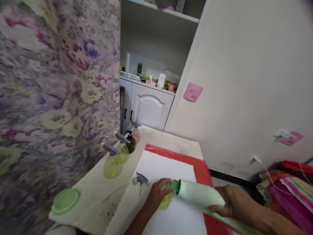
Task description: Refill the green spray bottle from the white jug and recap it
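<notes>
My left hand [159,191] is wrapped round the neck of a small yellow-green spray bottle [165,202] whose top is off. My right hand [228,201] grips a large pale green bottle [199,193]. That bottle is tipped on its side, and its green spout [175,186] is right by the small bottle's mouth; whether liquid flows I cannot tell. To the left of my left hand, a grey trigger spray head [141,179] with a thin tube lies at the edge of a white sheet [168,166].
Along the table's left side stand yellow-green spray bottles [112,167], a dark pump bottle [131,143] and a pink spray bottle [136,135]. A green round lid [65,200] lies front left. Red sheeting [202,169] borders the white sheet. Floral curtain left, wall right.
</notes>
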{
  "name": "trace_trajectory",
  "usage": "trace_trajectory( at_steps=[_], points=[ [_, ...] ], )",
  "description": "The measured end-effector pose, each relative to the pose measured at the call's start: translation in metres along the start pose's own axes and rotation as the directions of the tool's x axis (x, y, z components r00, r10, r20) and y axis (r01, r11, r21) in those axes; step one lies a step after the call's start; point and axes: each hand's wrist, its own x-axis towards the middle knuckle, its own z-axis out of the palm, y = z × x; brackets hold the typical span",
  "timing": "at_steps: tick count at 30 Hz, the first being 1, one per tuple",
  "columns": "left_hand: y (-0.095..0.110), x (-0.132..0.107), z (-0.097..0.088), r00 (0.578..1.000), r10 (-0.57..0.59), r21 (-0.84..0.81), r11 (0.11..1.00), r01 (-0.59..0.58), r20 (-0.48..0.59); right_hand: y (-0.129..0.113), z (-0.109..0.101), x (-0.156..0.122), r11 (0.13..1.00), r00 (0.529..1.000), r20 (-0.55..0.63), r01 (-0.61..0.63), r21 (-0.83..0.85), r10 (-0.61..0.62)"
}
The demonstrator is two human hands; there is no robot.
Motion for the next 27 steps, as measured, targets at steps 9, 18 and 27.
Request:
trace_trajectory(
  at_steps=[9, 18, 27],
  points=[
    [-0.0014, 0.0015, 0.0000, 1.000, -0.005, -0.008, 1.000, 0.005, -0.006, 0.0004, 0.0028, -0.0003, 1.000, 1.000, -0.012, -0.017, -0.005, 0.017],
    [-0.0004, 0.0008, -0.0010, 1.000, -0.007, -0.005, 1.000, 0.007, -0.001, 0.0038, 0.0023, 0.0013, 1.000, 1.000, -0.010, -0.002, -0.010, 0.002],
    [-0.0066, 0.0019, -0.0008, 1.000, -0.009, -0.009, 1.000, 0.009, -0.009, 0.0008, 0.0000, 0.0007, 1.000, 1.000, -0.009, 0.002, 0.002, -0.002]
  ],
)
